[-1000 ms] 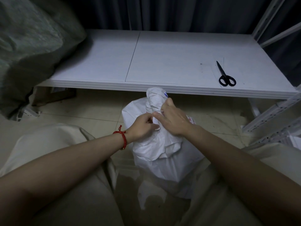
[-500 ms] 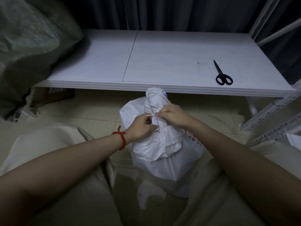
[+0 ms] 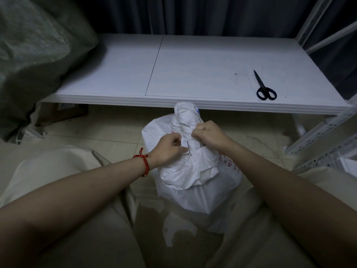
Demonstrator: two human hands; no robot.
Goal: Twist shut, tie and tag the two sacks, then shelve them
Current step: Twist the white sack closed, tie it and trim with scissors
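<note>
White sack stands upright on the floor between the person's knees, just in front of the low shelf. Its twisted neck points up. Right hand: grip closed, fingers curled round the twisted neck. Left hand: grip closed to a pinch on a small white tag held against the neck. Any tie cord is too small to make out. A 2nd sack, the green sack, lies at the shelf's left end, and scissors lie at its right end, well apart from both hands. Handling guess: woven plastic, crinkly, soft-sided and a bit slick, so the twist likely springs back if let go. Keep 1 hand clamped on the neck. It looks full, probably hefty. For lifting, take the neck plus a hand under the base.
</note>
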